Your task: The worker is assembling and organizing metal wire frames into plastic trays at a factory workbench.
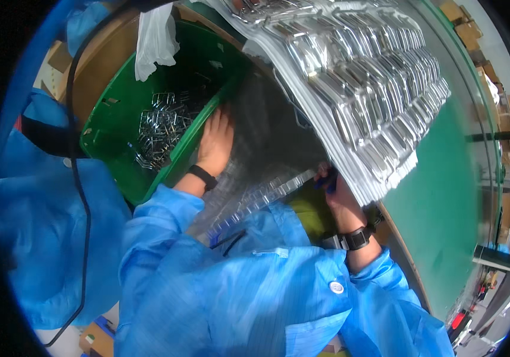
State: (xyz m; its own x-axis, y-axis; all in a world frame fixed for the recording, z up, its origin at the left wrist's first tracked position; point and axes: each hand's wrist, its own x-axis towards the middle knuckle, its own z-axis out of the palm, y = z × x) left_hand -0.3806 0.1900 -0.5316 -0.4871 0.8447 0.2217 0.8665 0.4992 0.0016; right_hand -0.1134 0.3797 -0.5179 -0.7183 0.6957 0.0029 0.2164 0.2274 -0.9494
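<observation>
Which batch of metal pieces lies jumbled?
The loose batch in the green bin, beside the left hand; the pieces on the white stack sit in rows.

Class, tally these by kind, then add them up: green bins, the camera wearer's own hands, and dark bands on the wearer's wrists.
Green bin: 1
Hands: 2, left hand and right hand
Dark wristbands: 2, left band and right band
Total: 5
</observation>
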